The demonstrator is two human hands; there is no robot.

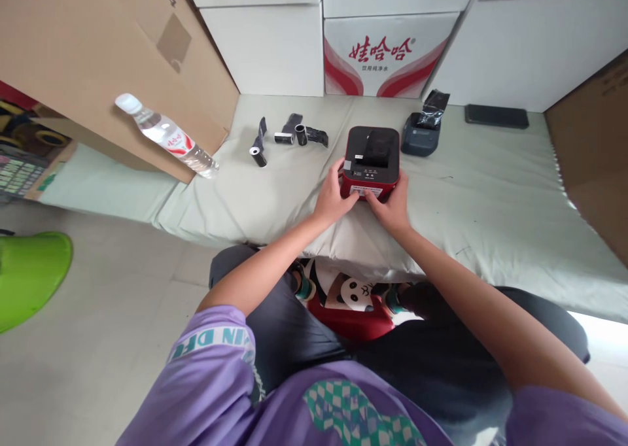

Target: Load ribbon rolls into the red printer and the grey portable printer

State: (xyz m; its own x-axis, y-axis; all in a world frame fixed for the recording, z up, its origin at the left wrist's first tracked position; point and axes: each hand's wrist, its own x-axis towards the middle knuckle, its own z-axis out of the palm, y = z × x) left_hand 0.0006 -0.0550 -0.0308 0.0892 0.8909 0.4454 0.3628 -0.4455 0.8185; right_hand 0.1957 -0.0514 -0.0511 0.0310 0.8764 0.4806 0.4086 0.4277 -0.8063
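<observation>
Here I see my left hand [335,197] and right hand [391,205] both gripping the near edge of a red and black printer [371,161] on the padded table [490,191], seemingly steadying it; lifting it would need firmer side holds.

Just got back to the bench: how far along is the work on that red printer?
Done: black-wrapped rolls lie out on the cloth-covered bench. In hand: left hand and right hand grip the red printer at its front edge. Left: the grey printer behind sits untouched.
</observation>
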